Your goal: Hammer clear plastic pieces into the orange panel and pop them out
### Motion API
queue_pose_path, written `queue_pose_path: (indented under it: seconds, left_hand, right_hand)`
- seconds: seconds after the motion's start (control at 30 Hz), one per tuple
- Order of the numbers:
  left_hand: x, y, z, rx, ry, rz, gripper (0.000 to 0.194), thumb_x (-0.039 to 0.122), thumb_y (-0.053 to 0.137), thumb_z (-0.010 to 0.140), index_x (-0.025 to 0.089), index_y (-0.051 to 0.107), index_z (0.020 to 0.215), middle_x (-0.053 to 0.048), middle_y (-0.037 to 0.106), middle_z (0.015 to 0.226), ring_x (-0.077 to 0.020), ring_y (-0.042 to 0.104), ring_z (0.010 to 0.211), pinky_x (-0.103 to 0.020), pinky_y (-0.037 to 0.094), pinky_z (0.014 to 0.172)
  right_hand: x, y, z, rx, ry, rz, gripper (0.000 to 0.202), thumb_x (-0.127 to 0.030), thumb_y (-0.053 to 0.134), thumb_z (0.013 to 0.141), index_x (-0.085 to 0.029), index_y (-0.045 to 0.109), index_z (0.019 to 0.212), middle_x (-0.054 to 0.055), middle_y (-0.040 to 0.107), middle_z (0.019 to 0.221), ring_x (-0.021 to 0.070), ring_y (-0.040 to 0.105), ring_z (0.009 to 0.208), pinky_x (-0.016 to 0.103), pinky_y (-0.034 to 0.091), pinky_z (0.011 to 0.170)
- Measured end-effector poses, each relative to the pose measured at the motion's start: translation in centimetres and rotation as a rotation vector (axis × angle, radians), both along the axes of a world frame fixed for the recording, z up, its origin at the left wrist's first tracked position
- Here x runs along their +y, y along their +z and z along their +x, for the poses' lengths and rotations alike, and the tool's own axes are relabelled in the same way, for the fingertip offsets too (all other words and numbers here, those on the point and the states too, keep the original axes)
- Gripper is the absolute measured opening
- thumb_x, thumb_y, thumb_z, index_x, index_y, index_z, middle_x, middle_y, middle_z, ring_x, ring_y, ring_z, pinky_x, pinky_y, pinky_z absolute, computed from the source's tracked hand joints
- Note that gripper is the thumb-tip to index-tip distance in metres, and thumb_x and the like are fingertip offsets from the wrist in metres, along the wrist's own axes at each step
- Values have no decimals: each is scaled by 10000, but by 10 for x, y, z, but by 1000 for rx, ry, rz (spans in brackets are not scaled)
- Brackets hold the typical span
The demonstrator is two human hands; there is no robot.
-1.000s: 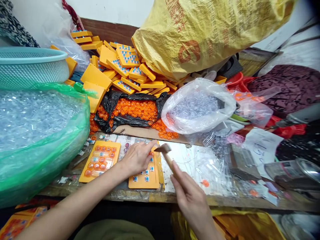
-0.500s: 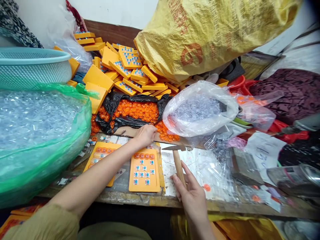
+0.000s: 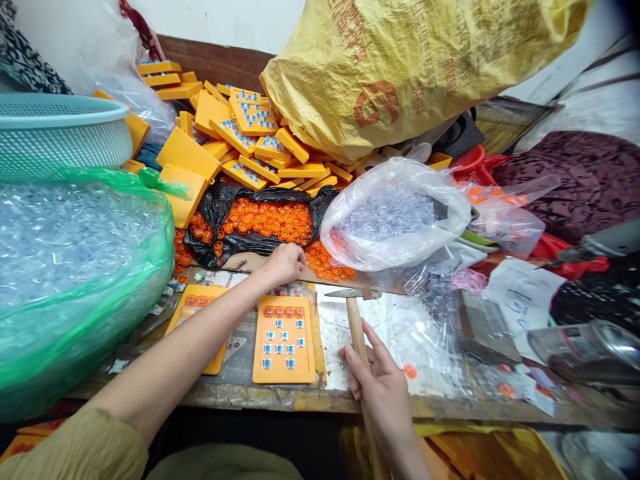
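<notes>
My right hand point(image 3: 383, 387) grips the wooden handle of a hammer point(image 3: 357, 320), its metal head raised over the pale work surface. Across the bench my left hand point(image 3: 286, 263) reaches to the edge of the loose orange plastic rings point(image 3: 327, 263). Its fingers are curled together, and whatever they pinch is hidden. Between my hands lies a yellow plastic panel point(image 3: 284, 343) with a top row of round orange pieces and several small blue-and-white parts below. My left forearm partly covers a second yellow panel point(image 3: 193, 310) with similar orange pieces.
A black bag point(image 3: 203, 233) of orange rings and a white bag point(image 3: 340, 230) of clear pieces stand behind. Yellow panels point(image 3: 210, 113) are heaped at the back beside a yellow sack point(image 3: 415, 80). A green bag point(image 3: 165, 247) fills the left, a clear container point(image 3: 575, 347) the right.
The whole view has shifted slightly left. My left hand stays by the orange rings, and my right hand keeps its hold on the hammer.
</notes>
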State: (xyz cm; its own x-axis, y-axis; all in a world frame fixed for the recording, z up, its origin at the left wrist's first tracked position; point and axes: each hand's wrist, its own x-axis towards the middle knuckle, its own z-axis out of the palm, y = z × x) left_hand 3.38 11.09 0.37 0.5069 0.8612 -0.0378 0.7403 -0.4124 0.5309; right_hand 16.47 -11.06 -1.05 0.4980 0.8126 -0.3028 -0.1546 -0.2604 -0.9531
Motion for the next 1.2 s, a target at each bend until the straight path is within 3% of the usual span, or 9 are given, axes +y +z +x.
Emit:
queue_pose_path:
  seconds: [0.13,0.3,0.57,0.67,0.73,0.8,0.9,1.0,1.2]
  left_hand:
    - [-1,-2,-4,-43,-7,3,220,130,561,775,155,749,886,-81,749,877,-202,675,839,-265,495,768]
    - [-12,0,-9,-111,-29,-29,193,112,616,732,158,758,854,-46,748,818,-172,668,746,-234,499,698]
    - [-17,-6,-8,-168,16,41,163,117,590,765,128,742,823,-83,672,870,-212,634,854,-303,503,807]
    - [-42,5,-20,-185,-4,55,280,104,579,777,122,690,1033,-81,670,903,-213,635,874,-321,504,835]
    - [-71,11,-32,-229,-8,74,400,130,576,800,133,592,1200,-72,672,939,-198,633,869,-326,509,841]
    - [-99,11,-41,-326,-22,118,423,163,591,810,136,552,1231,-67,675,929,-195,631,845,-331,521,816]
    - [-129,2,-44,-379,-24,193,422,159,592,819,117,538,1235,-79,685,892,-208,642,832,-347,534,793]
    - [-137,-12,-40,-342,15,237,479,156,608,816,139,506,1284,-77,707,887,-216,664,821,-354,545,782]
    - [-137,-24,-37,-319,42,340,499,162,601,832,181,492,1318,-62,734,863,-208,690,804,-332,561,768]
  right_hand:
    - [0,-4,4,-7,21,-12,866,-498,772,659,-213,428,1401,2,661,723,40,380,386,171,301,345]
    - [2,-2,4,-8,32,-25,919,-510,780,634,-186,409,1409,4,664,723,42,385,383,177,310,342]
    - [3,-2,1,-40,63,-28,879,-483,762,661,-193,414,1414,-4,672,686,52,386,380,182,318,345]
    - [-3,-3,1,-147,81,-16,796,-473,721,715,-199,440,1407,5,686,711,70,427,383,204,368,353]
    - [-10,-3,1,-271,100,8,695,-461,684,757,-212,491,1377,43,723,836,124,573,488,241,478,431]
    - [-17,-1,1,-407,130,46,579,-438,654,789,-221,561,1318,76,720,1051,208,694,782,303,575,648]
    - [-24,5,-1,-608,203,148,437,-365,609,843,-237,613,1261,58,636,1261,248,613,1131,356,511,942]
    - [-28,11,-4,-776,295,245,409,-270,547,894,-263,573,1302,44,615,1292,227,590,1173,340,481,984]
    - [-30,13,-4,-927,405,166,425,-232,482,933,-293,511,1353,52,626,1271,224,621,1122,320,491,945]
